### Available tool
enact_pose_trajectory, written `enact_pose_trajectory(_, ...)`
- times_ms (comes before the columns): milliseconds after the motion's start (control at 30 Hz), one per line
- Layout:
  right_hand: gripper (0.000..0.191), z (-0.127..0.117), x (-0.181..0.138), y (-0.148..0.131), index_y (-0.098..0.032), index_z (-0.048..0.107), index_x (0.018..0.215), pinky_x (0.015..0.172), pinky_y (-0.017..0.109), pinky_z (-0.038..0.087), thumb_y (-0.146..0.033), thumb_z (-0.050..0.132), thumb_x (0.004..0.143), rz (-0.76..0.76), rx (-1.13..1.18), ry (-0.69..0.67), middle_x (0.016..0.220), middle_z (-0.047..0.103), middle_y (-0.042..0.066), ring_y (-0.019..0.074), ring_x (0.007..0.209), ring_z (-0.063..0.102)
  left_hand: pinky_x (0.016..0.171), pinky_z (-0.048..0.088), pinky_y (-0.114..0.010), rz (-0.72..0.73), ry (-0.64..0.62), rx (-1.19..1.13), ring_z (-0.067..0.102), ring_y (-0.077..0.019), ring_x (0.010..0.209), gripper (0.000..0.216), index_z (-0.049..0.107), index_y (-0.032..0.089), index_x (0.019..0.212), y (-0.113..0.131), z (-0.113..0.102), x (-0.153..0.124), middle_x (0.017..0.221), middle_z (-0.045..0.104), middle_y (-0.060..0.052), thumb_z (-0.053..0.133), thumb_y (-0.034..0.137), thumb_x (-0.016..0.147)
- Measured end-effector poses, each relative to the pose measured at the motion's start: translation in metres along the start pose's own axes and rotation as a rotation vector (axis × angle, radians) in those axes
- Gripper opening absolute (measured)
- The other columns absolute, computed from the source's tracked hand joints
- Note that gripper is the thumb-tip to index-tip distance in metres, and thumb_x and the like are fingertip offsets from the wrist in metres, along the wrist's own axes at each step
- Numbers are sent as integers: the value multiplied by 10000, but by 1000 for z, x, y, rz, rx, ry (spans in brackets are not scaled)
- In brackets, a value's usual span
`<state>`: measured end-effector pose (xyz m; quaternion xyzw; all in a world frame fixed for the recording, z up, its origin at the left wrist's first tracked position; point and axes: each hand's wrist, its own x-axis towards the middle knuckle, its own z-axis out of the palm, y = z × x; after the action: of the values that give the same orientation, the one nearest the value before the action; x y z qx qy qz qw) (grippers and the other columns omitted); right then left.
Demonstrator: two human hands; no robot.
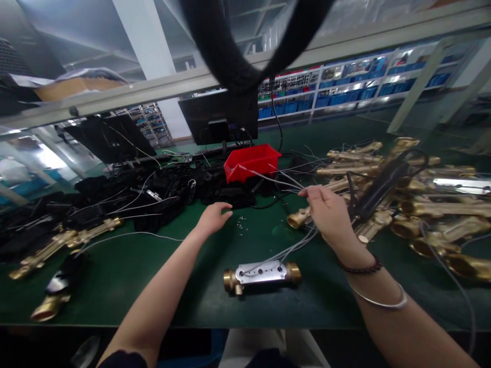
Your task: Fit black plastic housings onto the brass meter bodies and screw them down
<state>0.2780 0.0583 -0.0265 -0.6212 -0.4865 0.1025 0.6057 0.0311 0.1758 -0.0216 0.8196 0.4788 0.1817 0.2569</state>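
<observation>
My right hand (330, 214) is closed on several thin grey cables (295, 248), whose ends stick out past the fingers to the left. The cables run down to a brass pipe body (293, 274) with a silver plate (261, 272) on top, which lies on the bench near its front edge. My left hand (213, 220) hovers over the bench with thumb and forefinger apart, nothing visible between them. Small pale bits (241, 225) are scattered just right of it. Another brass fitting (298, 219) lies beside my right hand, partly hidden by it.
A red bin (251, 161) stands at the back middle. Brass pipe bodies (441, 208) are piled at the right, with a black cable-trailing part (379, 189) on top. Black parts (169, 189) and more brass pieces (61, 245) cover the left. Monitors (222, 115) stand behind.
</observation>
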Motion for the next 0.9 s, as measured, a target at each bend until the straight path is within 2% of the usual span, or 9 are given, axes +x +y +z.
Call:
enact_pose_trajectory(133, 395, 0, 7, 13, -168, 584, 974, 478, 271, 445, -523, 468, 844, 51, 52, -67, 657, 537, 15, 139, 499, 491, 1121, 212, -414, 35, 116, -5, 390, -295, 1283, 190, 676, 126, 893, -4, 26, 38, 1275, 558, -144, 631, 79, 714)
enact_pose_trajectory(267, 388, 3, 11, 19, -137, 569, 1050, 561, 315, 495, -432, 444, 831, 92, 50, -52, 800, 605, 71, 165, 591, 554, 1119, 207, -443, 23, 170, -106, 374, -303, 1287, 114, 603, 162, 661, 1, 33, 44, 1245, 569, -138, 604, 63, 717)
enact_pose_trajectory(367, 329, 7, 4, 13, -141, 595, 992, 586, 316, 470, -357, 397, 842, 23, -46, -33, 758, 607, 67, 184, 634, 566, 1034, 337, -460, -14, 133, -242, 514, -286, 1145, 109, 568, 179, 696, 9, 25, 27, 1110, 635, -119, 558, 199, 802)
enact_pose_trajectory(467, 279, 9, -6, 0, -161, 611, 933, 603, 305, 458, -337, 406, 864, -80, -74, -121, 706, 598, 50, 194, 664, 575, 810, 496, -386, -39, -10, -403, 637, -229, 857, 246, 571, 169, 795, 19, 19, -4, 885, 679, -92, 474, 385, 862)
enact_pose_trajectory(567, 264, 11, -15, -12, -183, 606, 882, 661, 310, 469, -360, 410, 901, -208, -9, -148, 780, 611, 62, 196, 726, 580, 600, 487, -273, -109, -112, -702, 626, -183, 694, 421, 582, 149, 849, 29, 20, -32, 781, 657, -77, 518, 562, 801)
enact_pose_trajectory(633, 282, 12, -21, -18, -190, 580, 836, 698, 316, 474, -386, 398, 922, -251, 52, -189, 900, 619, 79, 174, 710, 575, 516, 424, -222, -164, -64, -893, 567, -138, 590, 487, 576, 149, 791, 34, 24, -43, 671, 605, -30, 599, 629, 712)
enact_pose_trajectory(700, 305, 16, -27, -21, -189, 559, 849, 643, 300, 478, -413, 374, 940, -196, 129, -349, 917, 624, 75, 138, 605, 557, 496, 386, -204, -177, 39, -954, 496, -103, 525, 502, 551, 156, 702, 36, 30, -48, 585, 534, 17, 639, 649, 662)
enact_pose_trajectory(800, 319, 22, -37, -22, -184, 543, 918, 524, 248, 451, -443, 359, 950, -46, 261, -602, 712, 610, 23, 121, 514, 541, 516, 388, -210, -172, 165, -943, 465, -97, 520, 516, 533, 158, 645, 34, 35, -49, 569, 506, 31, 629, 665, 660)
enact_pose_trajectory(900, 327, 28, -45, -20, -188, 512, 942, 419, 197, 392, -480, 366, 944, 52, 370, -622, 583, 567, -14, 117, 465, 518, 525, 393, -217, -173, 294, -923, 477, -107, 540, 509, 539, 163, 635, 27, 37, -47, 575, 508, 32, 626, 664, 667)
